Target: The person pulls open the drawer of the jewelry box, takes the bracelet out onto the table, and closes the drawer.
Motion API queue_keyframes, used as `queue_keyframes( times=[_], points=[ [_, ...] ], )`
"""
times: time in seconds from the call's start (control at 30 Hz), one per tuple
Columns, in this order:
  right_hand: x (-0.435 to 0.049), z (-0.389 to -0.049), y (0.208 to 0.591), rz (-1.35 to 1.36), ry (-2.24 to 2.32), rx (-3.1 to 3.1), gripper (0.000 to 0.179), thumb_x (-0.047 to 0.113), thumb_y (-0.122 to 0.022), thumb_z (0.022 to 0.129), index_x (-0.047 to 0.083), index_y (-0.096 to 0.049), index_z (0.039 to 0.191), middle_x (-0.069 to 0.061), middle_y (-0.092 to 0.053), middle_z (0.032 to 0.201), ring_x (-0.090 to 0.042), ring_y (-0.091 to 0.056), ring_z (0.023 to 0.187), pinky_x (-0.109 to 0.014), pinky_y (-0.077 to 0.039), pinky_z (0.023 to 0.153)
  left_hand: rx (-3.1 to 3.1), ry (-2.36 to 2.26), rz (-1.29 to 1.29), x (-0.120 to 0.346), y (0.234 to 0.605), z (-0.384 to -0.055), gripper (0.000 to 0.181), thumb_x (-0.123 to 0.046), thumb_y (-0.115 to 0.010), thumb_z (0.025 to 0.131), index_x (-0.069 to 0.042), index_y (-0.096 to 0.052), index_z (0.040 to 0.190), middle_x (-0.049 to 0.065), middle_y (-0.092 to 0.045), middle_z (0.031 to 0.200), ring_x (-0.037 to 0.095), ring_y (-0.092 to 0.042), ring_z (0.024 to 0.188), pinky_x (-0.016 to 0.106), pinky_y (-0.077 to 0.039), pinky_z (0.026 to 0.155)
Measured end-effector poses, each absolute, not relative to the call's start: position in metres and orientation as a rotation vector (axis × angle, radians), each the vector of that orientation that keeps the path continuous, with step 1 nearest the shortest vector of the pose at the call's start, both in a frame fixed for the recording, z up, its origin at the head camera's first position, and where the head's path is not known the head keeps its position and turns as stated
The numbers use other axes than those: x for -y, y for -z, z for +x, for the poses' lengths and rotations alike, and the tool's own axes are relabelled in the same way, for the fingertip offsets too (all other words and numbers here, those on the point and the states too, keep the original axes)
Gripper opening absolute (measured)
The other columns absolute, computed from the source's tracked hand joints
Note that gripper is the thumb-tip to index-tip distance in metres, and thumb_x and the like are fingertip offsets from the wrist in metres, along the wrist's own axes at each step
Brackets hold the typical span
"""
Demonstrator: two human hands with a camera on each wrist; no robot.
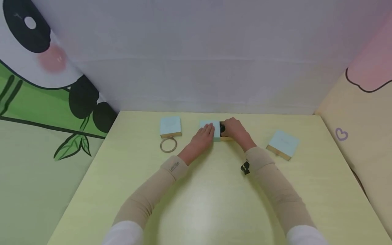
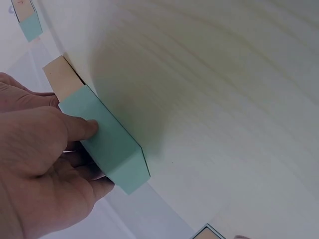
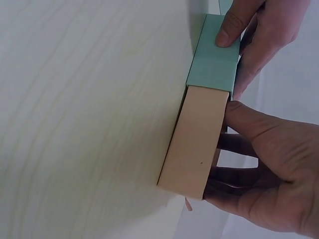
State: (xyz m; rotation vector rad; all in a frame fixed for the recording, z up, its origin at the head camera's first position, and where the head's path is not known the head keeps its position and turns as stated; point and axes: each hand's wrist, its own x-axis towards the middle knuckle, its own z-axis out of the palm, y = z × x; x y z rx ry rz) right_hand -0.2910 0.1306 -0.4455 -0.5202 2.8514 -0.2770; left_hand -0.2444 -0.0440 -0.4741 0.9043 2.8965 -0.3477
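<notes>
A light blue box (image 1: 216, 132) near the back of the table has its tan drawer (image 3: 194, 142) slid partway out to the right. My left hand (image 1: 202, 136) holds the blue sleeve of the box, fingers laid across the top and thumb against the near side. At the drawer, my right hand (image 1: 235, 130) reaches in over the edge, its fingertips hidden inside. A dark rounded thing (image 1: 222, 128) shows in the drawer beside those fingers; I cannot tell whether they hold it. A small black object (image 1: 245, 168) lies by the right sleeve, partly covered.
Another light blue box (image 1: 170, 126) stands to the left, with a thin beige ring (image 1: 168, 145) in front of it. A third light blue box (image 1: 283, 144) sits angled on the right. The pale wooden table (image 1: 196, 204) meets a white wall (image 1: 196, 78) at the back.
</notes>
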Motion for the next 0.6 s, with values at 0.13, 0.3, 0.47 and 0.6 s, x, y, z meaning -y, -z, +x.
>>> queue_keyframes(
  times=[0.13,0.3,0.47,0.6],
  points=[
    [-0.131,-0.292,0.448,-0.543,0.253,-2.857,0.040,0.019,-0.073,0.093,-0.004,-0.068,0.125,-0.020,-0.072,0.107,-0.028,-0.064,0.090,-0.039,-0.056,0.079,-2.902,0.326,0.903,0.044,0.477,-0.244,0.052,-0.001,-0.036,0.110,0.004,-0.021,0.159,0.021,-0.017,0.167,0.032,-0.020,0.155,0.042,-0.028,0.122],
    [-0.132,-0.292,0.451,-0.535,0.231,-2.837,0.044,0.022,-0.074,0.093,-0.005,-0.067,0.127,-0.021,-0.071,0.109,-0.029,-0.065,0.094,-0.040,-0.056,0.082,-2.895,0.272,0.901,0.044,0.478,-0.242,0.052,0.000,-0.036,0.109,0.004,-0.020,0.159,0.021,-0.016,0.167,0.033,-0.019,0.155,0.043,-0.026,0.123],
    [-0.134,-0.290,0.456,-0.573,0.279,-2.880,0.050,0.021,-0.076,0.092,-0.004,-0.064,0.133,-0.021,-0.070,0.117,-0.033,-0.062,0.103,-0.046,-0.052,0.094,-2.889,0.261,0.890,0.044,0.479,-0.242,0.053,0.002,-0.036,0.109,0.004,-0.020,0.159,0.021,-0.016,0.167,0.032,-0.018,0.155,0.043,-0.026,0.123],
    [-0.135,-0.286,0.453,-0.606,0.296,-2.945,0.053,0.020,-0.077,0.091,-0.003,-0.062,0.136,-0.023,-0.066,0.122,-0.039,-0.057,0.111,-0.053,-0.045,0.102,-2.901,0.248,0.875,0.044,0.479,-0.243,0.053,0.003,-0.036,0.109,0.004,-0.021,0.159,0.021,-0.016,0.167,0.032,-0.018,0.155,0.043,-0.026,0.123]
  ],
)
